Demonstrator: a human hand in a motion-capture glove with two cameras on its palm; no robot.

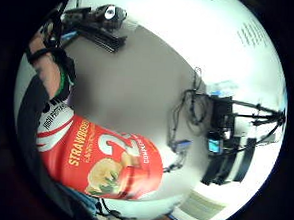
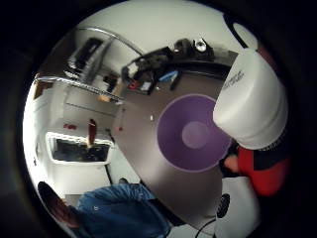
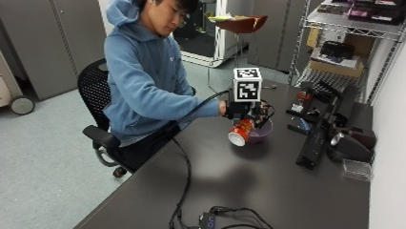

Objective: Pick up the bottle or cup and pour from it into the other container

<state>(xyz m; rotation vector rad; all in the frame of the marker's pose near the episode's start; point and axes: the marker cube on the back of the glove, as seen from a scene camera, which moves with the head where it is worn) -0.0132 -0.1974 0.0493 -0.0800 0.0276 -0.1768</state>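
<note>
Bottle (image 3: 241,132): red and white, printed label, gripped in the gloved right hand (image 3: 239,109), lifted off the tabletop (image 3: 254,191) and tipped well over. White end points down and toward the near side in the outside view, at the near edge of the purple bowl (image 3: 260,132); cannot tell whether that end is a cap or the open mouth. Fingers curled round the red body, thumb side toward the bowl. In the little finger side palm view, label (image 1: 104,160) fills the space beside the palm, close against it. In the thumb side palm view, white end of the bottle close by the palm, bowl (image 2: 195,133) below on the dark tabletop, inside looking bare, no stream visible. Step in hand, by judgement: the pour itself, with the bottle tilted but nothing seen leaving it. Next move likely calls for bringing the mouth squarely above the bowl's middle and tipping further, slowly, keeping the mouth inside the rim. Risk: spill onto the tabletop if the mouth sits outside the near rim. Bare hand not seen touching anything.
</note>
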